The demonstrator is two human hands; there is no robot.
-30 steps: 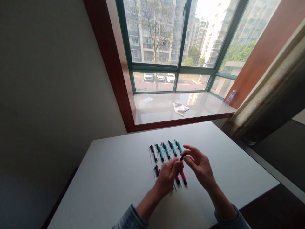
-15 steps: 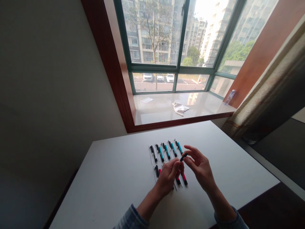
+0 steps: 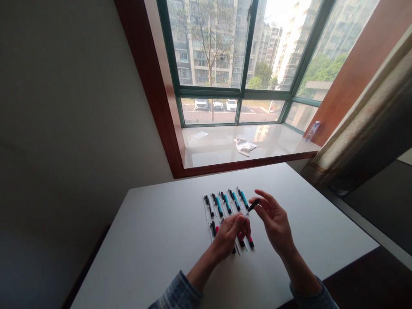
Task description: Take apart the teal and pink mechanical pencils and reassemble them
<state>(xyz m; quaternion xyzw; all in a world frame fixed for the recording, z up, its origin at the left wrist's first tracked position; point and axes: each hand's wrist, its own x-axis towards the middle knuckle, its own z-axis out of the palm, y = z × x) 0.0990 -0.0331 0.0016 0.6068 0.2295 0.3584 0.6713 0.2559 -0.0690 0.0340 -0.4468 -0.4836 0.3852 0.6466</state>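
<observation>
right hand (image 3: 273,221) pinches a black pen part (image 3: 254,204) above a white table (image 3: 154,240), its slim end (image 3: 247,213), partly hidden, seemingly gripped by the left hand (image 3: 229,234); likely a fitting step, next calling for steady alignment.

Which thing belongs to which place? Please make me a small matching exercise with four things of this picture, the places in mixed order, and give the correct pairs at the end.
Things:
1. black piece
2. teal parts
3. clear bottle
4. crumpled white sheet

Places:
A. right end of the windowsill
B. between the grip of the left hand and that of the right hand
C. near the middle of the windowsill
D. far row on the white table

Pairs: 1-B, 2-D, 3-A, 4-C
</observation>
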